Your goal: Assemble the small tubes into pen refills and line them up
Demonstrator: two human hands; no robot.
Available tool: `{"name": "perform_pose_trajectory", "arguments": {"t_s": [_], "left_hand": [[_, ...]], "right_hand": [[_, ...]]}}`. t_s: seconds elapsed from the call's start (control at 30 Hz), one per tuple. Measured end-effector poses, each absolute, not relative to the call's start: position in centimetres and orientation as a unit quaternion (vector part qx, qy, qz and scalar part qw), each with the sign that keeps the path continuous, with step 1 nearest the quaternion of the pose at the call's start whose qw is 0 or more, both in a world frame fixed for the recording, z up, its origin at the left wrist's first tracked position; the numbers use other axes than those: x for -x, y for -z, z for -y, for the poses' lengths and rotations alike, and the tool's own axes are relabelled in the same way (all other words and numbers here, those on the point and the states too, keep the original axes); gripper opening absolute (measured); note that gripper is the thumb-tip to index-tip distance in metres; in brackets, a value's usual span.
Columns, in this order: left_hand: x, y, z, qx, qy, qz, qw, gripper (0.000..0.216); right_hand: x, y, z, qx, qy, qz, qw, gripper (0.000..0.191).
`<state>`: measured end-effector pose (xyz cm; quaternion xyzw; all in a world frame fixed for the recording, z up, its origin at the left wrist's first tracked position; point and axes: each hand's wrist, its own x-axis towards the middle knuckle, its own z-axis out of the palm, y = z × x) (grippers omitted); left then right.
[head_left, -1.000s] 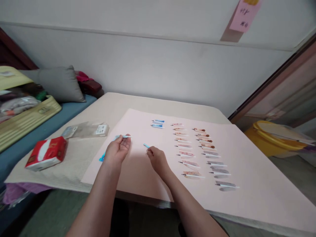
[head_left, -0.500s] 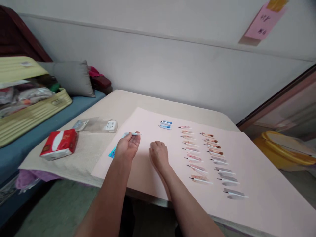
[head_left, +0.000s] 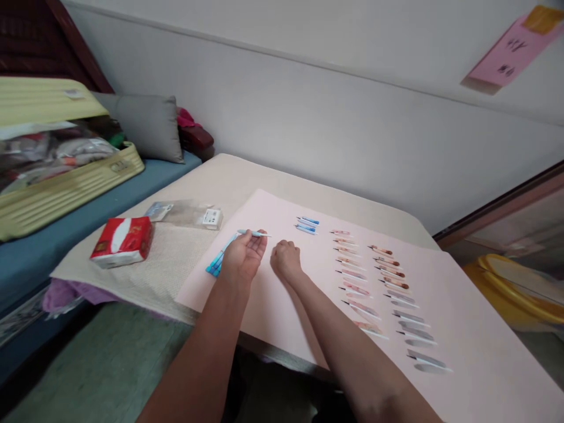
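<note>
My left hand (head_left: 243, 258) is curled, palm up, around several thin blue sticks (head_left: 219, 258); one white-tipped stick juts from its fingertips toward the right. Close beside it, my right hand (head_left: 286, 262) rests knuckles-up on the pink sheet (head_left: 476, 329) with its fingers closed; whatever it holds is hidden. Farther out lie three blue sticks (head_left: 307, 225) in a short row. To their right run two long columns of small sticks (head_left: 356, 276), pink and brown at the top, grey toward the near end.
A red tissue pack (head_left: 123, 241) and a clear plastic packet (head_left: 187, 214) lie on the beige table cover (head_left: 220, 182) left of the sheet. An open yellow suitcase (head_left: 66, 188) and a grey cushion (head_left: 150, 126) sit on the bed at left. A yellow bucket (head_left: 511, 288) stands at right.
The blue stick that showed at my right hand's fingertips a second ago is now hidden as that hand closed and moved beside the left. The view has swung left.
</note>
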<state>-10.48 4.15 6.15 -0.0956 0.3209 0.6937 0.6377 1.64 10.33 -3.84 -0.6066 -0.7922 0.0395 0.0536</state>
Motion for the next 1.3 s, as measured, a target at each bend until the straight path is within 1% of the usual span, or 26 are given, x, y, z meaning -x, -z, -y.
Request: {"name": "perform_pose_trajectory", "arguments": {"t_s": [0.2,0.4,0.47,0.6,0.77,0.87,1.03,1.3], "left_hand": [[10.6,-5.8,-4.3,0.095,-0.695,-0.311,0.641,0.009],[10.7,-6.1,-4.3,0.101,-0.695,-0.307,0.643,0.010],[10.7,-6.1,-4.3,0.103,-0.695,-0.305,0.643,0.010],[10.6,-6.2,-4.3,0.103,-0.694,-0.312,0.641,0.010],[10.6,-6.2,-4.2,0.096,-0.695,-0.320,0.637,0.010],[10.6,-6.2,-4.2,0.099,-0.694,-0.319,0.638,0.010],[10.5,-6.3,-4.2,0.099,-0.693,-0.319,0.639,0.010],[10.6,-6.0,-4.3,0.090,-0.693,-0.320,0.640,0.011]], "right_hand": [[-2.9,3.1,-11.7,0.607,-0.083,0.789,0.046,0.016],[-5.6,2.1,-12.2,0.630,-0.102,0.769,0.046,0.028],[-5.6,1.9,-12.1,0.626,-0.104,0.771,0.042,0.026],[-4.2,1.8,-11.9,0.593,-0.106,0.797,0.026,0.014],[-2.5,2.3,-12.2,0.563,-0.104,0.820,-0.006,0.016],[-2.3,2.6,-12.5,0.548,-0.110,0.829,-0.010,0.016],[-2.8,2.7,-12.9,0.530,-0.121,0.840,0.007,0.016],[-5.1,1.7,-14.8,0.541,-0.176,0.819,0.076,0.020]]}}
